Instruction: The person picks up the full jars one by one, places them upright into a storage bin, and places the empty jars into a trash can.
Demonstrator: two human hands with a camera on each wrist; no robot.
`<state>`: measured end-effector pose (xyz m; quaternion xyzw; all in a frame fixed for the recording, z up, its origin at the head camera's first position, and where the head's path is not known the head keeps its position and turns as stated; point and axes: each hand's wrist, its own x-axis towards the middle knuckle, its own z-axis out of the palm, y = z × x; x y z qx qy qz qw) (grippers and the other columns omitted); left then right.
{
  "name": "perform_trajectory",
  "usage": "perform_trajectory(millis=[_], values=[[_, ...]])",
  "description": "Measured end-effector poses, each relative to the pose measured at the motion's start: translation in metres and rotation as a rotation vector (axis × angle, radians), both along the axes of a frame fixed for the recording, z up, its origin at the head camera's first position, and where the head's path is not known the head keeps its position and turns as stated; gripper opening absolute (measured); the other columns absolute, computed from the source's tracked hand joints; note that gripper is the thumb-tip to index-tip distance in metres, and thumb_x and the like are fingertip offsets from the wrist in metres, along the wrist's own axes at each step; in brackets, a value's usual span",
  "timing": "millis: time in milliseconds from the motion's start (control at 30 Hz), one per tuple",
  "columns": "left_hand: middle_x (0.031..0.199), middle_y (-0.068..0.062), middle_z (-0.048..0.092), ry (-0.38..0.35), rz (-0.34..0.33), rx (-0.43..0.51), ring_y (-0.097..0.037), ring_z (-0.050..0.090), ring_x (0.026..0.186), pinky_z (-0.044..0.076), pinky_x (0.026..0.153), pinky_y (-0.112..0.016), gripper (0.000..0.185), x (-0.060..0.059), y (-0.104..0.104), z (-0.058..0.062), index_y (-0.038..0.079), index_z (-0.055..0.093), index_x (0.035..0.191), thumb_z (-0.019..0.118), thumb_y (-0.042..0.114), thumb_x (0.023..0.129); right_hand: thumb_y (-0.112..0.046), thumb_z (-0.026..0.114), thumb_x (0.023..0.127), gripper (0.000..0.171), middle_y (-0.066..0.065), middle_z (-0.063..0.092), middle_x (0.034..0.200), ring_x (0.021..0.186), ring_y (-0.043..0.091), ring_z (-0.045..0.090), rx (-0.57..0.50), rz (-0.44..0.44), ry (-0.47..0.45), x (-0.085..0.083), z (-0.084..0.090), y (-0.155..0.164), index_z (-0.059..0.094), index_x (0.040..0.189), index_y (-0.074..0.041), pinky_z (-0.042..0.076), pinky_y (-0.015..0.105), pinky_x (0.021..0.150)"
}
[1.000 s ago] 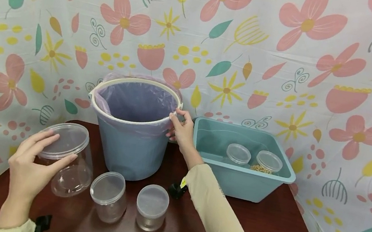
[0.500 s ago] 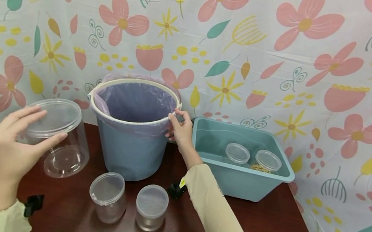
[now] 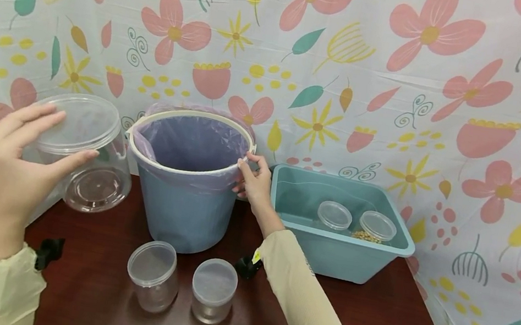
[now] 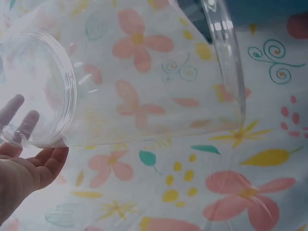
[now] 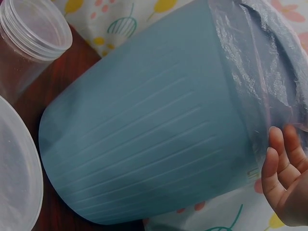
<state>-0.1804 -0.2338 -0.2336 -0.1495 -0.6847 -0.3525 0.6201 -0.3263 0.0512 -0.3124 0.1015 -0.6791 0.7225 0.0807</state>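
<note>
My left hand [image 3: 15,167] grips a large clear plastic jar [image 3: 97,184] by the edge of its frosted lid [image 3: 81,123], thumb on the near side. The jar is tilted and off the table, left of a blue trash bin [image 3: 183,213]. In the left wrist view the jar [image 4: 144,101] looks see-through, with nothing visible inside. My right hand [image 3: 259,187] pinches the bin's white rim [image 3: 179,169] at its right side. A thin purple bag [image 3: 168,141] lines the bin and folds over its edge. In the right wrist view the bag [image 5: 248,72] hangs beside the fingers [image 5: 275,139].
Two smaller lidded clear jars [image 3: 153,275] [image 3: 213,292] stand in front of the bin on the dark red table [image 3: 298,323]. A teal tub [image 3: 337,254] on the right contains two round clear lidded containers [image 3: 334,215] and yellowish grains [image 3: 365,236]. A floral cloth [image 3: 327,111] hangs behind.
My left hand has lifted the large jar up and to the left, raising it to about the bin rim's height. My right hand stays at the bin's rim.
</note>
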Motion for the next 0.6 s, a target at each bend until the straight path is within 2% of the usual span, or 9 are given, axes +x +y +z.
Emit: perform_trajectory(millis=[167, 300, 433, 600], values=[[0.097, -0.021, 0.063, 0.025, 0.006, -0.016, -0.025, 0.058, 0.098, 0.040, 0.089, -0.026, 0.079, -0.006, 0.012, 0.012, -0.007, 0.068, 0.092, 0.073, 0.062, 0.053, -0.022, 0.056, 0.089, 0.032, 0.003, 0.053, 0.054, 0.037, 0.013, 0.051, -0.002, -0.004, 0.003, 0.000, -0.002, 0.000, 0.050, 0.118, -0.011, 0.040, 0.024, 0.036], [0.095, -0.024, 0.063, 0.046, -0.003, -0.035, -0.031, 0.058, 0.097, 0.039, 0.090, -0.030, 0.082, -0.011, 0.020, 0.024, -0.009, 0.067, 0.092, 0.070, 0.064, 0.055, -0.022, 0.057, 0.088, 0.032, 0.003, 0.053, 0.053, 0.036, 0.012, 0.050, -0.009, -0.016, -0.002, -0.001, -0.002, 0.000, 0.050, 0.117, -0.011, 0.040, 0.024, 0.035], [0.094, -0.023, 0.063, 0.067, 0.004, -0.053, -0.033, 0.058, 0.096, 0.040, 0.089, -0.029, 0.083, -0.016, 0.022, 0.034, -0.009, 0.067, 0.092, 0.070, 0.065, 0.054, -0.021, 0.057, 0.088, 0.032, 0.003, 0.053, 0.054, 0.036, 0.013, 0.050, -0.005, -0.015, -0.007, -0.001, -0.002, 0.000, 0.050, 0.118, -0.010, 0.040, 0.024, 0.035], [0.097, -0.016, 0.065, 0.071, -0.001, -0.051, -0.027, 0.057, 0.100, 0.040, 0.091, -0.032, 0.078, -0.019, 0.019, 0.045, -0.004, 0.068, 0.095, 0.076, 0.059, 0.050, -0.022, 0.056, 0.089, 0.035, 0.004, 0.053, 0.054, 0.037, 0.014, 0.051, -0.002, -0.004, 0.004, -0.001, -0.001, -0.001, 0.049, 0.121, -0.008, 0.040, 0.026, 0.036]])
